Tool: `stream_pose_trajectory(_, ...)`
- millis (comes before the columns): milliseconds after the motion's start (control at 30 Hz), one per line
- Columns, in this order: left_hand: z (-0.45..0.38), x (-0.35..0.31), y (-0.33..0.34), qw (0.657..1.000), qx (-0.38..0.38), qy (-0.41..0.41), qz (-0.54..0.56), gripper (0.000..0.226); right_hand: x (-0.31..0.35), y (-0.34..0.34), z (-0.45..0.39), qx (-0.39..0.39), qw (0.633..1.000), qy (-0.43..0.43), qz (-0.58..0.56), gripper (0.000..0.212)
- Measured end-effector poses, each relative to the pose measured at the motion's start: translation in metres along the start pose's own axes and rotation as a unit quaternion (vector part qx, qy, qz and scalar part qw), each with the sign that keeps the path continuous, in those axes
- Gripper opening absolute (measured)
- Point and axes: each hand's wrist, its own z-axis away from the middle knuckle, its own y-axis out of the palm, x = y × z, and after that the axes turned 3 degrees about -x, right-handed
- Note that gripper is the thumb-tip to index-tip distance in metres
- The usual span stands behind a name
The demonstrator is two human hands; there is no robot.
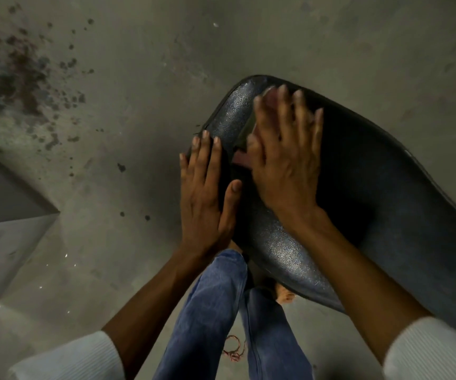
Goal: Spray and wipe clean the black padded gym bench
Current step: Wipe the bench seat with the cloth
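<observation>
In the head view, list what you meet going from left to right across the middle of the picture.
Dark stains on the concrete floor → left hand flat on the bench's edge → right hand pressing a pinkish cloth → black padded bench.

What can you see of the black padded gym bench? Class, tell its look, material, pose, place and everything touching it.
The black padded gym bench is a long cushion with rounded corners, covered in what looks like pebbled, shiny vinyl with a raised seam along its rim. It runs from centre frame towards the lower right, above a stained concrete floor. The left hand lies flat along its near-left edge. The right hand, fingers spread, presses a pinkish cloth onto its top. Its frame is hidden.
</observation>
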Motion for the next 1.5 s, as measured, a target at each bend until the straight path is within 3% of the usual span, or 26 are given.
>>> stream_pose_trajectory(100, -0.007, -0.004, -0.001, 1.000, 0.009, 0.004, 0.014, 0.080, 0.006, -0.006, 0.051, 0.071, 0.990, -0.121, 0.031, 0.070)
stream_pose_trajectory(200, -0.013, -0.011, 0.002, 0.999, 0.018, 0.026, 0.004, 0.077, -0.026, -0.019, 0.091, 0.092, 0.984, -0.148, 0.038, 0.069)
stream_pose_trajectory(267, -0.016, -0.019, 0.011, 0.998, 0.027, 0.044, -0.035, 0.074, -0.057, -0.023, 0.085, 0.071, 0.992, -0.098, 0.037, 0.064)
stream_pose_trajectory(367, -0.017, -0.031, 0.027, 0.991, 0.030, 0.078, -0.106, 0.072, -0.092, -0.026, 0.055, 0.017, 0.999, 0.042, 0.022, 0.058)
stream_pose_trajectory(467, -0.019, -0.041, 0.034, 0.988, 0.033, 0.080, -0.127, 0.073, -0.086, -0.025, 0.046, -0.003, 0.994, 0.108, 0.020, 0.060)
stream_pose_trajectory(700, -0.025, -0.068, 0.048, 0.986, 0.072, 0.127, -0.079, 0.071, -0.077, -0.022, 0.148, 0.085, 0.994, -0.061, 0.043, 0.066)
stream_pose_trajectory(767, -0.024, -0.077, 0.057, 0.980, 0.100, 0.155, -0.073, 0.070, -0.098, -0.027, 0.151, 0.070, 0.997, -0.025, 0.025, 0.068)
stream_pose_trajectory(900, -0.021, -0.079, 0.069, 0.956, 0.145, 0.204, -0.151, 0.071, -0.133, -0.034, 0.112, -0.010, 0.988, 0.151, 0.006, 0.060)
stream_pose_trajectory(967, -0.020, -0.079, 0.069, 0.952, 0.148, 0.208, -0.168, 0.071, -0.134, -0.033, 0.093, -0.031, 0.979, 0.199, 0.013, 0.059)
stream_pose_trajectory(1067, -0.021, -0.082, 0.067, 0.960, 0.140, 0.194, -0.143, 0.068, -0.117, -0.029, 0.094, -0.025, 0.980, 0.197, 0.011, 0.061)
stream_pose_trajectory(1233, -0.015, -0.109, 0.077, 0.973, 0.124, 0.157, -0.116, 0.069, -0.100, -0.024, 0.164, 0.024, 0.994, 0.108, 0.001, 0.070)
stream_pose_trajectory(1367, -0.001, -0.131, 0.098, 0.958, 0.171, 0.215, -0.089, 0.069, -0.132, -0.041, 0.198, 0.013, 0.984, 0.180, 0.013, 0.062)
stream_pose_trajectory(1500, 0.011, -0.139, 0.114, 0.935, 0.204, 0.280, -0.073, 0.064, -0.178, -0.051, 0.177, -0.052, 0.958, 0.281, 0.018, 0.057)
